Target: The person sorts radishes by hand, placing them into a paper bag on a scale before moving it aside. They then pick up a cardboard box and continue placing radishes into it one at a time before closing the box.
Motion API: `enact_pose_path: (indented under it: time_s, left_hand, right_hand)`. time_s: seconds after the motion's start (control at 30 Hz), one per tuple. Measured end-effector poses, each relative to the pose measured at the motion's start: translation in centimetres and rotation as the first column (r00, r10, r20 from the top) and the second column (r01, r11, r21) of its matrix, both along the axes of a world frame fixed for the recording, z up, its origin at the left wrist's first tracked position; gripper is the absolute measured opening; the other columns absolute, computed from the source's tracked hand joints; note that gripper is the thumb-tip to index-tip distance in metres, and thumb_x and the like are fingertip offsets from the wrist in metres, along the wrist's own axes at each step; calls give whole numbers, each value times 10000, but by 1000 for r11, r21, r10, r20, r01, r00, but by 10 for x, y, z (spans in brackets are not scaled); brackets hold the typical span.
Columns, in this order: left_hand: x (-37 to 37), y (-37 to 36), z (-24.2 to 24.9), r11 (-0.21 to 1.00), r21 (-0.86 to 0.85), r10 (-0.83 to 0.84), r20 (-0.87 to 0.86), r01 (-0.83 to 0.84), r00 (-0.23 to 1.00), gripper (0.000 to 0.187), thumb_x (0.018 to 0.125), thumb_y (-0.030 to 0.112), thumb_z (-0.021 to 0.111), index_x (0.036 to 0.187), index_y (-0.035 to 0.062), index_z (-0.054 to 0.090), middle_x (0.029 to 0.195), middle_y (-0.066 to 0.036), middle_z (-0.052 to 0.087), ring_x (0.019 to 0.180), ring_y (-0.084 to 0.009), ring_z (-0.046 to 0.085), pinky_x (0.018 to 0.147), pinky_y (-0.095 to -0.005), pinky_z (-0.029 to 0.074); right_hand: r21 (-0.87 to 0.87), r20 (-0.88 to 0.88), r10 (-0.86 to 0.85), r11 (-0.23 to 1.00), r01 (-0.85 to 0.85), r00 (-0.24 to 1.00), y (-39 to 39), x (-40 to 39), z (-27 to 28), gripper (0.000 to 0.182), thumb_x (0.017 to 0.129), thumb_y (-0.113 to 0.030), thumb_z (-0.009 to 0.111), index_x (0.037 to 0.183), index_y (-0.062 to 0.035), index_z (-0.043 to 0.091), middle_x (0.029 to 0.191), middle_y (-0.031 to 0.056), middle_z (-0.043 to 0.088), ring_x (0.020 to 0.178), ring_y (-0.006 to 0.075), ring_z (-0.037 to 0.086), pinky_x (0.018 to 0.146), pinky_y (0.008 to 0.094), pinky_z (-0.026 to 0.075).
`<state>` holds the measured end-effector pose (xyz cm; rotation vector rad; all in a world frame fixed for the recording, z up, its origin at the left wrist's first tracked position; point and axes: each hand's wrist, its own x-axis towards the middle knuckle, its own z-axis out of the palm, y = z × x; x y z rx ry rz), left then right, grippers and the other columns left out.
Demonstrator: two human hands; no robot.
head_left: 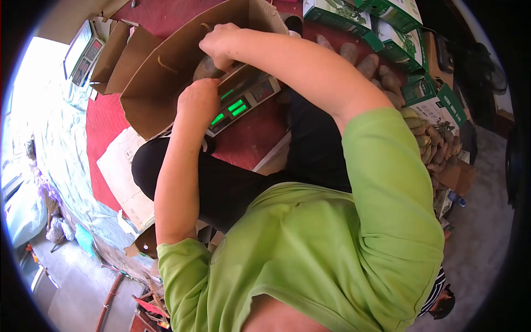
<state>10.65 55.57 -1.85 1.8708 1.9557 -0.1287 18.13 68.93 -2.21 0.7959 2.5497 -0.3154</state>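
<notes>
Brown cardboard: we've got one big open box [157, 99], one lit scale [241, 105] at its near side, and one tuber [207, 69] visible inside the box, between our left hand [198, 102] and right hand [221, 46], just beside the right fingers. It's brownish, rounded, partly hidden. Both hands' fingers look curled; can't tell if we're pinching anything.

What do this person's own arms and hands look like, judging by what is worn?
A loose, short, lime-green fabric left sleeve and matching right sleeve, both creased, cover the upper arms. The left hand and right hand are ungloved; no watch or bracelet shows.
</notes>
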Motion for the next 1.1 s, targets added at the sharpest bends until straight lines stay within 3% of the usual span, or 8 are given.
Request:
enact_pose_path:
  time_s: [0.2,0.53,0.63,0.7,0.83,0.93,1.03,1.1]
  left_hand:
    - [-1,-2,-4,999,28,-29,13,29,999,260,770,127,623,1027,104,652,923,-158,643,913,-333,609,797,-438,487]
    - [4,-3,-2,999,14,-44,-1,44,999,208,789,127,600,989,99,650,925,-140,648,902,-329,616,773,-435,497]
    - [1,-3,-8,997,32,-73,-45,74,996,193,807,132,569,982,121,650,907,-130,653,900,-313,626,764,-424,509]
    - [1,-5,-6,997,40,-63,-61,65,996,188,815,123,558,982,125,642,907,-134,650,891,-309,631,758,-418,513]
    - [3,0,-2,999,-28,-36,-58,34,998,184,814,102,558,982,119,632,927,-134,647,876,-310,637,751,-411,517]
    - [3,0,-1,999,2,-44,-71,44,997,185,817,138,581,994,118,628,920,-135,647,882,-309,635,749,-415,516]
    - [3,0,-2,998,12,-53,-87,54,995,262,810,189,622,1062,119,618,927,-129,650,896,-307,631,762,-421,512]
    - [3,-2,-1,997,52,-48,-68,52,997,292,812,193,621,1095,121,612,940,-134,651,902,-313,627,768,-425,510]
  right_hand:
    - [-90,128,10,996,1,992,-6,-4,-47,515,684,-203,729,1169,-99,588,1205,95,581,1135,280,524,927,388,461]
    - [-180,246,-61,978,107,967,-8,-1,-50,411,729,-77,652,1138,-73,613,1132,118,623,1088,266,574,906,380,470]
    - [-147,128,-55,986,74,990,-5,-1,-52,323,751,-62,608,1070,-79,654,1069,129,646,1033,284,605,876,392,483]
    - [-138,-66,-94,987,84,993,-1,-1,-62,269,766,-124,598,1022,-101,676,1037,131,651,997,292,614,836,421,494]
    - [-176,-224,-133,980,94,966,2,6,-17,235,771,-232,659,946,-77,692,976,139,664,955,293,629,807,422,502]
    - [12,-441,-74,996,89,894,13,14,-7,308,789,-379,601,780,-84,686,831,138,657,842,331,624,758,442,498]
    - [-82,-377,-245,970,231,893,23,22,15,385,811,-447,602,811,-70,683,790,111,659,758,253,639,697,374,506]
    - [-57,-458,-283,956,289,843,22,32,26,394,771,-423,621,807,-38,694,840,197,659,825,350,634,792,423,491]
